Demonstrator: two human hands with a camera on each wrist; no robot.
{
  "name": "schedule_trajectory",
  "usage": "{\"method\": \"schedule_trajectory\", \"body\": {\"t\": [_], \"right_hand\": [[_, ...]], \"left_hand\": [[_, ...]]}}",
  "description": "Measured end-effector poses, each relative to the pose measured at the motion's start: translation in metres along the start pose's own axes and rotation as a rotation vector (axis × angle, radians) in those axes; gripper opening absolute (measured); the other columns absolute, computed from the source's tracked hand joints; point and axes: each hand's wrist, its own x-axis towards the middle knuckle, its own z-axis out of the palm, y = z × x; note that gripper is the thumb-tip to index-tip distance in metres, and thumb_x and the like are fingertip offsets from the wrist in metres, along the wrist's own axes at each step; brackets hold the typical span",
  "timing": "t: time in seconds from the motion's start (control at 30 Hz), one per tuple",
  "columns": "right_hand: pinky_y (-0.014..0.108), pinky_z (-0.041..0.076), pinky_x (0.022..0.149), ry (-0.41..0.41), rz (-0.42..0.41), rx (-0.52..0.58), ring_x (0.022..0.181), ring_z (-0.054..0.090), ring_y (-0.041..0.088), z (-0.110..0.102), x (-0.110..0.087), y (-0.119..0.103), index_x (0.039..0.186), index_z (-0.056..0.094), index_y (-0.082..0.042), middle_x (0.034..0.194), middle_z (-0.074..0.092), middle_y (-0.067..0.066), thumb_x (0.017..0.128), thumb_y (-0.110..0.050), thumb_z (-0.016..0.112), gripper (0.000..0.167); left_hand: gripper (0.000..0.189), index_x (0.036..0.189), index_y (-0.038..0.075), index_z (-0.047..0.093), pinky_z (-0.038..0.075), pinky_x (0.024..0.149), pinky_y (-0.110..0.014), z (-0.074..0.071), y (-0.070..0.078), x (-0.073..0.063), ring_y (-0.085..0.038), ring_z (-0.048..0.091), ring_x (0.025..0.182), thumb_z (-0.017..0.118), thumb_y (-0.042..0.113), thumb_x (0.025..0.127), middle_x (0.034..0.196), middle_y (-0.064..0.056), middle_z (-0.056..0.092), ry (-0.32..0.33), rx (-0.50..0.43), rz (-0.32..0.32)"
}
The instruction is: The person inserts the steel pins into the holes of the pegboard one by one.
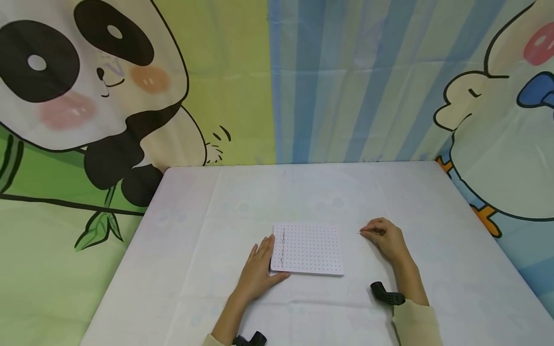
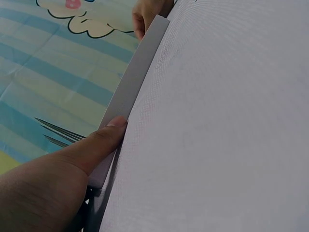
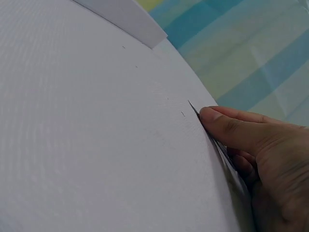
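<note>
On the white table lies a flat white board (image 1: pixel 309 250) dotted with rows of small holes. Several thin, dark, pointed pins (image 2: pixel 60 133) stand in a line along its left side. My left hand (image 1: pixel 256 273) rests against the board's left edge with straight fingers, its thumb touching the front side. To the right of the board, my right hand (image 1: pixel 386 239) is low over the table, pinching a thin pin (image 3: pixel 193 107) between thumb and forefinger. The pin's dark point sticks out past the fingertips.
A few tiny dark slivers (image 3: pixel 183 114) lie on the white tabletop (image 1: pixel 225 202) between the board and my right hand. Behind the table hangs a cartoon-print cloth (image 1: pixel 233 81). Each wrist wears a black camera (image 1: pixel 387 294).
</note>
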Motion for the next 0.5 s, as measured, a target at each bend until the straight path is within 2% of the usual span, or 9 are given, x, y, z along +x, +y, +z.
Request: {"method": "schedule_trajectory", "body": {"t": [0.23, 0.5], "right_hand": [[0.02, 0.041, 0.066, -0.027, 0.002, 0.019, 0.083, 0.05, 0.011, -0.006, -0.002, 0.0044, 0.08, 0.072, -0.017, 0.091, 0.061, -0.002, 0.077, -0.023, 0.075, 0.007], [0.027, 0.042, 0.067, -0.03, -0.068, -0.049, 0.08, 0.049, 0.014, 0.0002, -0.0005, 0.0026, 0.081, 0.072, -0.015, 0.085, 0.063, -0.004, 0.08, -0.019, 0.072, 0.004]], "left_hand": [[0.107, 0.147, 0.003, 0.016, 0.005, 0.114, -0.037, 0.0024, 0.0015, 0.0023, -0.022, 0.015, 0.139, 0.068, 0.057, 0.072, 0.15, -0.01, 0.022, -0.003, 0.002, 0.012], [0.107, 0.147, 0.003, 0.015, 0.005, 0.114, -0.038, 0.002, -0.0019, 0.0001, -0.021, 0.014, 0.139, 0.068, 0.058, 0.072, 0.151, -0.009, 0.021, 0.008, 0.01, 0.014]]}}
